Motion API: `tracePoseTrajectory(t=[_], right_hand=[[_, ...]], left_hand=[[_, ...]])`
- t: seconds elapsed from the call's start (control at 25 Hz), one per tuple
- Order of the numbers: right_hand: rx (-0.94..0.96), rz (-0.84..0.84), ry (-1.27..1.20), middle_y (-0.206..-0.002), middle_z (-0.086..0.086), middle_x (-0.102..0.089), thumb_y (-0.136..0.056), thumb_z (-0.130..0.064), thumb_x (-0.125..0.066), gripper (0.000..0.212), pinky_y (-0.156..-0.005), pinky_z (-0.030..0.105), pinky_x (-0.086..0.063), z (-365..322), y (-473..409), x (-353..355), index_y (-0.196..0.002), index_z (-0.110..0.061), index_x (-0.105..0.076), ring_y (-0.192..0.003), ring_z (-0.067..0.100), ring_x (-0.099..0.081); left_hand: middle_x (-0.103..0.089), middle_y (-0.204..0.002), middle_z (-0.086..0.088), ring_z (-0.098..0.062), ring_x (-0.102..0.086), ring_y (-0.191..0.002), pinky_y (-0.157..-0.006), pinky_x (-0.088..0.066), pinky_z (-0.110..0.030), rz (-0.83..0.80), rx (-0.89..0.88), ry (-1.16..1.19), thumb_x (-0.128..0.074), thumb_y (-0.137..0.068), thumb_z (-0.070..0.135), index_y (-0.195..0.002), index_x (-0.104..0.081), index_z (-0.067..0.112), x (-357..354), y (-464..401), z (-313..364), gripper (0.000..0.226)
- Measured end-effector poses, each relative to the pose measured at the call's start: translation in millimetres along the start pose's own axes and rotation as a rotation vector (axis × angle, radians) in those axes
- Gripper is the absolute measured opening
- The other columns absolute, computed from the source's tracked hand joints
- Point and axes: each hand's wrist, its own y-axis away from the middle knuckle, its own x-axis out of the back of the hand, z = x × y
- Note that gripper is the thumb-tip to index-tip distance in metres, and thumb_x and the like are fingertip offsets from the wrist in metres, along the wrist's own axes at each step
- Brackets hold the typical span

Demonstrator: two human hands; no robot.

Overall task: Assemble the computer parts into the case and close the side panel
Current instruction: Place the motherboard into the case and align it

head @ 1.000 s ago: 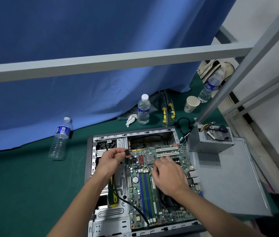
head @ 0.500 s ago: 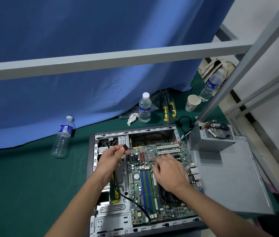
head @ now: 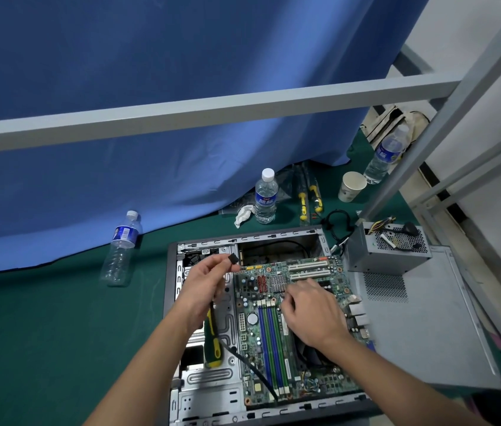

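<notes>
A person works over an open computer case [head: 173,302] lying flat on a green table [head: 43,333], its motherboard [head: 261,348] already seated inside. The left hand [head: 204,285] pinches the black connector [head: 233,258] of a black cable [head: 252,368] between thumb and fingertips, holding it raised above the case's upper left corner — the cable runs down beneath the hand toward the board's lower edge. The right hand [head: 310,312] rests on the middle of the motherboard with fingers curled downward; whether it grips anything cannot be told, since the fingertips are hidden. A yellow-and-green screwdriver [head: 213,342] lies inside the case on the metal bay, just below the left wrist.

The side panel [head: 421,327] lies flat to the right of the case, touching its edge, with the grey power supply [head: 387,252] sitting on its far end. Behind the case stand a water bottle [head: 266,196] and a paper cup [head: 350,186] — a second bottle [head: 120,249] lies on its side to the left, and a third bottle [head: 386,155] stands by the grey metal frame [head: 212,115]. A blue curtain [head: 150,72] hangs behind.
</notes>
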Motion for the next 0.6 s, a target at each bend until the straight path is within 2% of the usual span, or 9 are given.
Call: tracePoseTrajectory(t=[0.12,0.2,0.28,0.44,0.6], right_hand=[[0.005,0.006,0.0,-0.08,-0.011,-0.055,-0.093,-0.032,-0.035,0.026,-0.064,0.022,-0.043,0,0,0,-0.087,-0.024,-0.06,-0.077,0.008,-0.048],[0.006,0.008,-0.001,-0.081,-0.012,-0.055,-0.093,-0.032,-0.034,0.028,-0.066,0.022,-0.047,1,1,0,-0.089,-0.024,-0.06,-0.077,0.008,-0.049],[0.006,0.01,-0.006,-0.081,-0.011,-0.056,-0.093,-0.032,-0.034,0.029,-0.067,0.024,-0.049,1,0,0,-0.088,-0.023,-0.061,-0.077,0.008,-0.049],[0.009,0.008,-0.001,-0.082,-0.011,-0.056,-0.092,-0.033,-0.033,0.03,-0.067,0.024,-0.049,1,0,-1,-0.089,-0.024,-0.061,-0.078,0.008,-0.05],[0.014,0.011,0.001,-0.082,-0.01,-0.058,-0.093,-0.031,-0.035,0.027,-0.066,0.022,-0.045,0,-1,0,-0.088,-0.024,-0.061,-0.077,0.008,-0.051]], left_hand=[[-0.076,-0.092,0.0,-0.002,-0.044,-0.045,-0.043,-0.034,-0.015,0.139,-0.064,-0.214,-0.061,-0.096,0.016,-0.103,-0.068,0.018,8,-4,-2,0.01],[-0.074,-0.092,0.0,-0.005,-0.062,-0.068,-0.056,-0.043,-0.014,0.184,-0.126,-0.304,-0.067,-0.092,0.014,-0.101,-0.069,0.016,12,-7,-3,0.009],[-0.07,-0.094,0.001,-0.012,-0.064,-0.088,-0.068,-0.044,-0.016,0.199,-0.177,-0.454,-0.069,-0.091,0.014,-0.099,-0.067,0.014,12,-12,-6,0.008],[-0.063,-0.095,0.01,-0.011,-0.06,-0.093,-0.074,-0.043,-0.023,0.17,-0.241,-0.718,-0.065,-0.094,0.019,-0.097,-0.061,0.019,9,-25,-10,0.005],[-0.064,-0.1,0.012,-0.013,-0.06,-0.094,-0.078,-0.046,-0.027,0.139,-0.312,-1.021,-0.063,-0.095,0.025,-0.109,-0.063,0.025,0,-36,-6,0.014]])
